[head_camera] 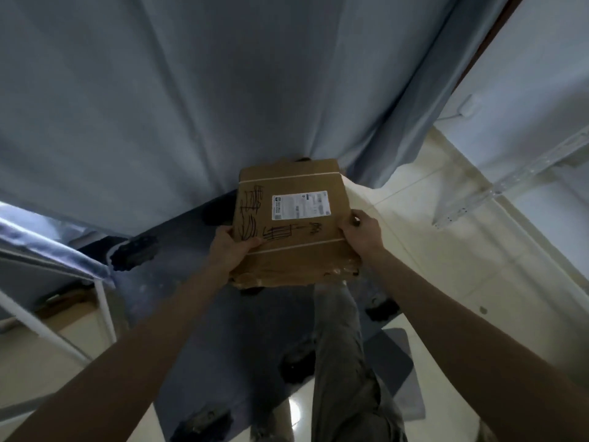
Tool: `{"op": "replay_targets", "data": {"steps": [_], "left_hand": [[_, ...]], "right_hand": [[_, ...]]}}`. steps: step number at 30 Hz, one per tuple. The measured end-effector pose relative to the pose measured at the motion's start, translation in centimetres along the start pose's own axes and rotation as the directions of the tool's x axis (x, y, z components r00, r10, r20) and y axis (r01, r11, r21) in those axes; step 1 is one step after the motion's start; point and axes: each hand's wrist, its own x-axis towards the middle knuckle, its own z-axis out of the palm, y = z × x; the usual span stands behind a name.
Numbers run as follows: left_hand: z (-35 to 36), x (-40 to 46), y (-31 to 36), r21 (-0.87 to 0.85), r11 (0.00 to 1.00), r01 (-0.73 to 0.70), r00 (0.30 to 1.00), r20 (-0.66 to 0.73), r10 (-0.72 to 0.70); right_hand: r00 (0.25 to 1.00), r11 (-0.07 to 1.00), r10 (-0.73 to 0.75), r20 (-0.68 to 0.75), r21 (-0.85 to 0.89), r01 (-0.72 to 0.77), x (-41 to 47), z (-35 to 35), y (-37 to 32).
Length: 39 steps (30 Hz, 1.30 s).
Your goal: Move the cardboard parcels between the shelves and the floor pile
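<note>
Parcel (pixel 291 218) held flat, label up, long axis pointing away, gripped by left hand (pixel 231 250) and right hand (pixel 360 232).

A brown cardboard parcel (pixel 291 224) carries a white shipping label (pixel 299 204) with grey print, black marker scrawl and two pale tape stripes. Behind it hangs a grey-blue curtain (pixel 191 90). The floor tiles (pixel 446 250) are glossy cream, a dark blue mat (pixel 223 330) bears black blotches, and the trouser leg (pixel 341 346) is faded grey.

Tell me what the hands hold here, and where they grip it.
A flat cardboard parcel, held by both: left hand on its left edge, right hand on its right edge.
</note>
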Motion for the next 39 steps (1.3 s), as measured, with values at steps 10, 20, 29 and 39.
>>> {"op": "replay_targets", "data": {"steps": [10,20,29,39], "left_hand": [[15.9,27.3,-0.7,-0.046,0.968,0.247,0.967,-0.047,-0.249],[31.2,50.8,-6.2,-0.153,0.979,0.137,0.986,-0.078,-0.15],[35.8,61.9,-12.1,-0.089,0.995,0.034,0.992,-0.119,-0.045],[39.4,62.4,-15.9,-0.03,0.996,0.088,0.99,-0.111,-0.091]], "right_hand": [[0.967,0.969,0.173,0.188,-0.209,-0.133,33.8,5.9,4.8],[0.965,0.958,0.145,0.218,-0.276,-0.082,62.0,14.4,15.2],[0.962,0.985,0.049,0.269,-0.173,-0.002,74.4,20.9,20.5],[0.95,0.936,0.051,0.308,-0.345,0.061,74.5,21.3,23.4]]}}
